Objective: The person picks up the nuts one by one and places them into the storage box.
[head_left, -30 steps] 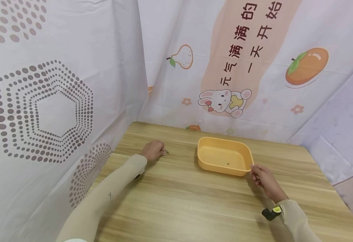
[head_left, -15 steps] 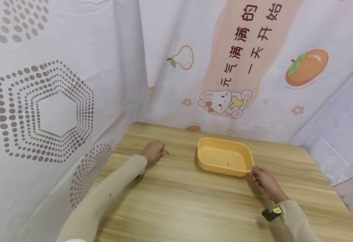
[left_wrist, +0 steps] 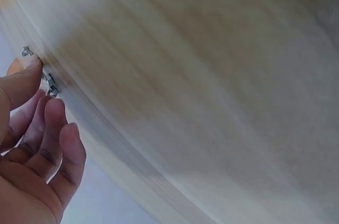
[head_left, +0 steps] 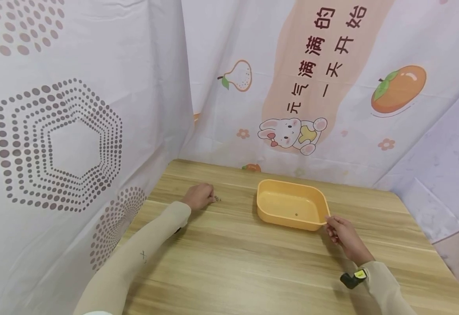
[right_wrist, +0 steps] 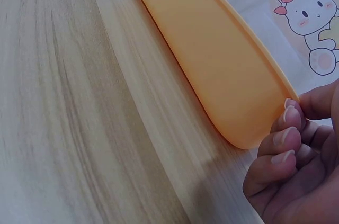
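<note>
My left hand (head_left: 199,196) is low over the left part of the table, fingers bent. At its fingertips lie several small metal pieces (head_left: 218,199), shiny and dark. The left wrist view shows small metal pieces (left_wrist: 51,83) between the thumb tip and the fingertips; I cannot tell whether the hand grips one. My right hand (head_left: 345,234) pinches the rim of a yellow plastic tray (head_left: 288,222) at its near right corner, thumb at the lip and the other fingers curled below. Inside the tray is one small dark spot (head_left: 296,214).
The wooden table (head_left: 229,271) is bounded at the back by a printed curtain (head_left: 213,144). A white dotted curtain (head_left: 142,109) hangs along the left side. A black wrist device (head_left: 351,279) is on the right sleeve.
The small metal pieces by the left fingertips appear slightly more spread out. Both hands and the tray have stayed practically in place.
</note>
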The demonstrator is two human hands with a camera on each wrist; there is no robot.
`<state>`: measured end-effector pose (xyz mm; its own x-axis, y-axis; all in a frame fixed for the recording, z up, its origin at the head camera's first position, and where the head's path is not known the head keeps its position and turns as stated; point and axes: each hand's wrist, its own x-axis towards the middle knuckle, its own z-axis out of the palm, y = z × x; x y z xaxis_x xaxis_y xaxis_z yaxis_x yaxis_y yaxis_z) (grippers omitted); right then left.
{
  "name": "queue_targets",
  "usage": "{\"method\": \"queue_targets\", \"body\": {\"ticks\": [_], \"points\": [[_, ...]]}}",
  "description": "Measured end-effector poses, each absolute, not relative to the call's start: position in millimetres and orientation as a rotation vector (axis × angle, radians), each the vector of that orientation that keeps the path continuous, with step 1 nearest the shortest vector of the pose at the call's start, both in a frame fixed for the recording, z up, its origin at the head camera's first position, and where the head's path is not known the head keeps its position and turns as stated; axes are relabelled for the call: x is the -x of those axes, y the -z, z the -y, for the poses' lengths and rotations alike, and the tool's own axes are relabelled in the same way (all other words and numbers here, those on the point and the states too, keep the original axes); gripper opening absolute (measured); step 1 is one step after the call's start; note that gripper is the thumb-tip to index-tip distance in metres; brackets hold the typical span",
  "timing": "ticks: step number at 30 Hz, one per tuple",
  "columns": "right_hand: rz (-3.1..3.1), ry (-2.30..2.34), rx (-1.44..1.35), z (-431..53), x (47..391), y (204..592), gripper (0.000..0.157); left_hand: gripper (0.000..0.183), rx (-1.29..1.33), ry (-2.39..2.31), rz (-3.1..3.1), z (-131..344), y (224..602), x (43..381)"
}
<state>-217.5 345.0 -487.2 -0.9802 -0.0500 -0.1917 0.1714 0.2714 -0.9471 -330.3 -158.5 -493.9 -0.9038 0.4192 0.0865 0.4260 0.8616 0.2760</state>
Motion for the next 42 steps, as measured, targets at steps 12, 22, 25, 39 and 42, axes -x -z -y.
{"method": "queue_targets", "body": {"ticks": [12,22,25,39,42], "points": [[-2.362,1.793,-0.128,-345,218,488,0.043,0.020,0.614,0.440,2.999,165,492,331],[-2.348,1.795,-0.131,-346,218,490,0.042,0.016,0.602,0.422,3.019,164,491,328],[-2.345,1.793,-0.118,-345,217,489,0.042,0.014,0.600,0.416,3.022,164,490,327],[-2.341,1.797,-0.119,-344,216,485,0.042,0.032,0.681,0.356,2.994,166,493,322],[-2.342,1.797,-0.116,-343,216,485,0.042,0.021,0.679,0.377,2.990,167,493,321]]}}
